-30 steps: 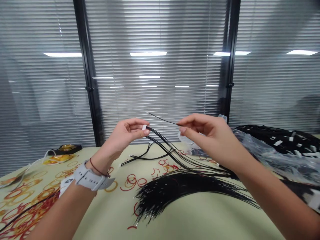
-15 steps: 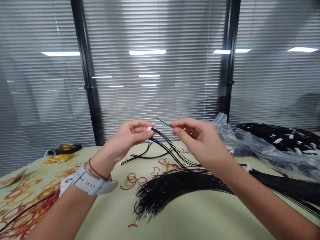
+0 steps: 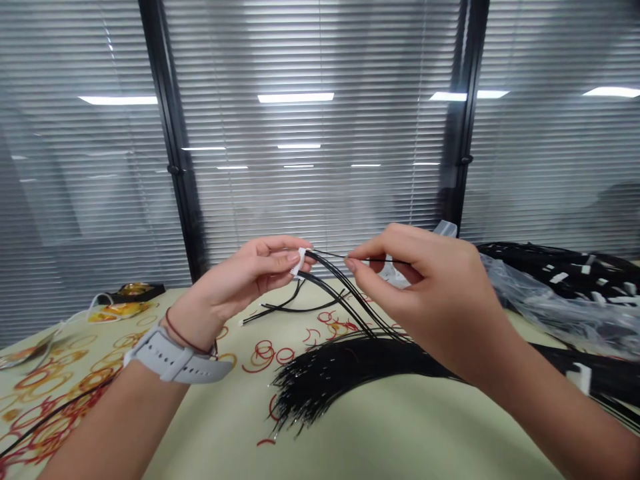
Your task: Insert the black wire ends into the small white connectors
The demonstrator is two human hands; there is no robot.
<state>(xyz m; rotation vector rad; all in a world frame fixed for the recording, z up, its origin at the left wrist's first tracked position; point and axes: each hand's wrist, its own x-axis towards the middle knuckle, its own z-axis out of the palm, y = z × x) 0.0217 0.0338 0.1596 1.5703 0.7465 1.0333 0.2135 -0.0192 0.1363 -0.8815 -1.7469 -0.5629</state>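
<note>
Above the black wire bundle [image 3: 350,360], the left hand [image 3: 250,273] pinches a white connector [image 3: 300,262] and the right hand [image 3: 425,287] grips a single thin wire [image 3: 333,255], which could bend at its tip if pushed in askew.

my left hand [image 3: 260,270] left of centre, thumb pressed to its fingers [image 3: 293,257], palm side showing, my right hand [image 3: 425,280] right of centre, thumb and forefinger pinched, both forearms slanting inward from the lower corners
</note>
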